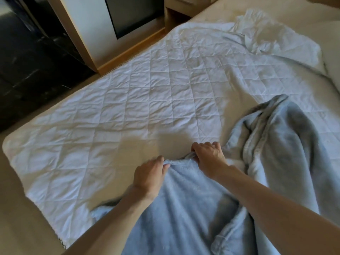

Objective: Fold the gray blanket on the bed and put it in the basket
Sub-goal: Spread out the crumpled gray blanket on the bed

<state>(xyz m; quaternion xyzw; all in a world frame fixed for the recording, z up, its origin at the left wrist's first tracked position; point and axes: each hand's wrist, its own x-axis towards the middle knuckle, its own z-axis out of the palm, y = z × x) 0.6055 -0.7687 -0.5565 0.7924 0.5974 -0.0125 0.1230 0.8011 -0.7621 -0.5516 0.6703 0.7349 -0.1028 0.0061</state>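
Observation:
The gray fleece blanket (187,214) lies rumpled on the near right part of the bed, one bunched fold running up toward the right. My left hand (148,176) pinches its top edge near a corner. My right hand (208,158) grips the same edge just to the right, fingers curled around the hem. Both hands hold the edge close together above the white quilted bed cover (139,100). No basket is in view.
A crumpled white sheet (261,37) lies at the far right of the bed. A pillow (333,57) sits at the right edge. A wooden cabinet (103,39) and nightstand (176,13) stand beyond the bed; dark floor (27,70) is at left.

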